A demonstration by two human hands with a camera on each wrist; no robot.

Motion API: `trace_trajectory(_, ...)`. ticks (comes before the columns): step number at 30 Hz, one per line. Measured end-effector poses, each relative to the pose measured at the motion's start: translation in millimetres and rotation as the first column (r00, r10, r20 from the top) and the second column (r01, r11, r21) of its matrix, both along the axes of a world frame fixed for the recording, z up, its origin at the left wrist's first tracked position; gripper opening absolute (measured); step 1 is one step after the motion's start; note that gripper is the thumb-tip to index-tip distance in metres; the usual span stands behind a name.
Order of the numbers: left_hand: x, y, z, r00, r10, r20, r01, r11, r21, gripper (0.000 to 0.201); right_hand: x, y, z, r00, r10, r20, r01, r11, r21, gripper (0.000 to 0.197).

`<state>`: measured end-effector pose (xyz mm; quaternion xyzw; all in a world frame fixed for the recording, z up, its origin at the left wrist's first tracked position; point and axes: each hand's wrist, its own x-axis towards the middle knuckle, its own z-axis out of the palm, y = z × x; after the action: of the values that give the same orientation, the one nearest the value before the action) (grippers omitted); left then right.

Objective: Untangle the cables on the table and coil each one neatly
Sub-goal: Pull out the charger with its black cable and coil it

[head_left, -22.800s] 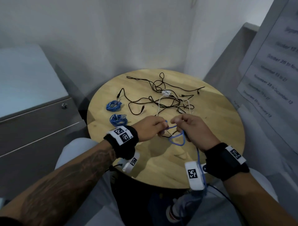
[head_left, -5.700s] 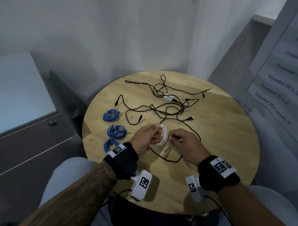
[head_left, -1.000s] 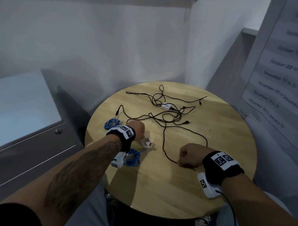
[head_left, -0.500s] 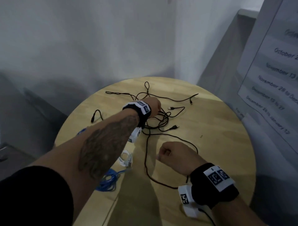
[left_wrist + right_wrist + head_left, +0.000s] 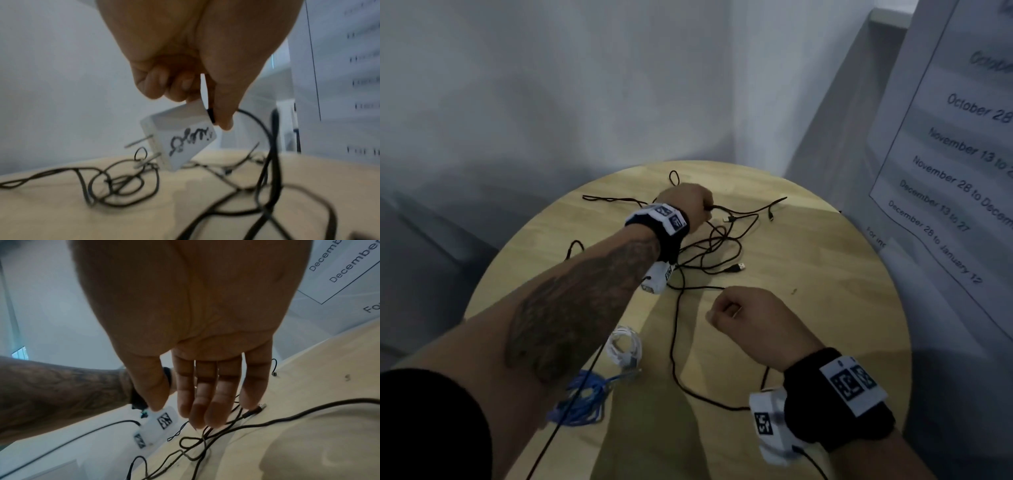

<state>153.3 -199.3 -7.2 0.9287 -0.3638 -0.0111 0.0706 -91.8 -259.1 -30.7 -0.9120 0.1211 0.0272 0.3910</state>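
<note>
The left hand [image 5: 191, 68] has reached to the far tangle of black cables [image 5: 709, 246] and now pinches the white charger [image 5: 179, 138], lifted off the table [image 5: 825, 308]. The right hand [image 5: 205, 353] has opened.

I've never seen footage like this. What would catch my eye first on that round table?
Probably the tangle of black cables sprawled over the far half of the round wooden table. The left hand reaches into it and, in the left wrist view, pinches a white charger block with scrawled handwriting, lifted clear of the wood. Nearer the person, a coiled white cable and a blue cable bundle lie beside the tattooed forearm.
</note>
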Motion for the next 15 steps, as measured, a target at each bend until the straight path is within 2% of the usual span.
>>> trace_trajectory(4, -19, 35, 60, 0.991, 0.008, -0.136, -0.036, 0.977, -0.211, 0.022, -1, -8, 4, 0.977, -0.140, 0.162, 0.131, 0.989, 0.069, 0.009)
trace_trajectory(6, -34, 60, 89, 0.981, 0.017, -0.196, -0.081, 0.943, -0.323, 0.028, -3, -6, 10, 0.920, -0.246, 0.305, 0.219, 0.968, 0.122, 0.015)
trace_trajectory(8, -53, 85, 112, 0.929, -0.077, -0.361, -0.126, 0.853, -0.506, 0.025, -3, 3, 26, 0.820, -0.348, 0.455, 0.274, 0.936, 0.222, 0.031)
trace_trajectory(10, -73, 104, 129, 0.800, -0.289, -0.526, -0.193, 0.706, -0.682, 0.012, 1, 16, 52, 0.751, -0.398, 0.526, 0.256, 0.911, 0.324, 0.047)
trace_trajectory(12, -93, 119, 146, 0.723, -0.402, -0.562, -0.232, 0.625, -0.745, 0.007, 10, 32, 80, 0.775, -0.365, 0.516, 0.193, 0.914, 0.357, 0.054)
trace_trajectory(15, -119, 138, 169, 0.654, -0.482, -0.583, -0.277, 0.565, -0.777, 0.009, 24, 54, 114, 0.829, -0.244, 0.503, 0.082, 0.943, 0.323, 0.028)
